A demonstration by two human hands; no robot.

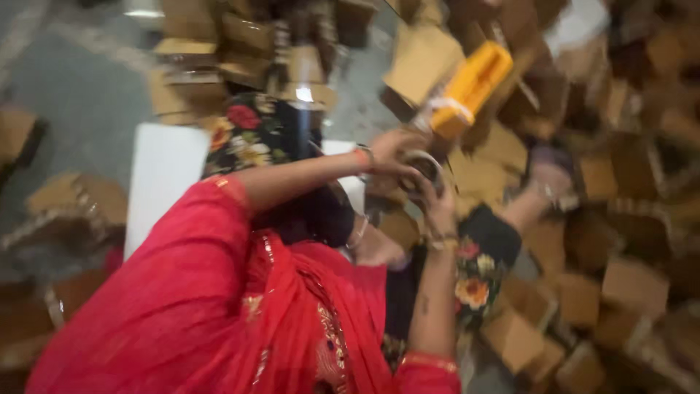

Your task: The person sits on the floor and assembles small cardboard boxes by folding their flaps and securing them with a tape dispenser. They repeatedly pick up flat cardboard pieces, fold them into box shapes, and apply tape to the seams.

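Tape roll [425, 174] sits between my two hands, upper centre of view, above my knees. Ring shape, so no real long axis; its open face looks up and right, toward the yellow dispenser [470, 87]. Heavy motion blur, so that reading is rough.

My left hand [388, 155] comes in from the left along a bare forearm, bangle at the wrist, fingers curled around the roll's left edge. My right hand [440, 206] reaches up from below, fingers wrapped on the roll's lower right rim, bracelet at the wrist. Both are closed on the roll; exact finger placement is smeared.

Yellow dispenser lies just beyond the roll, long axis running from lower left to upper right, with a pale band across its near end. Can't tell if it touches the roll or my left hand.

Outward: red garment [182, 306] fills the lower left, dark floral fabric [251, 135] over my legs. My foot [547, 179] shows to the right among flat cardboard boxes [620, 284] piled across the right side. White board [164, 182] sits on the left, partly hidden behind my arm and knee. More boxes are stacked at the top, cut off by the frame edge. Box detail unreadable in the blur.
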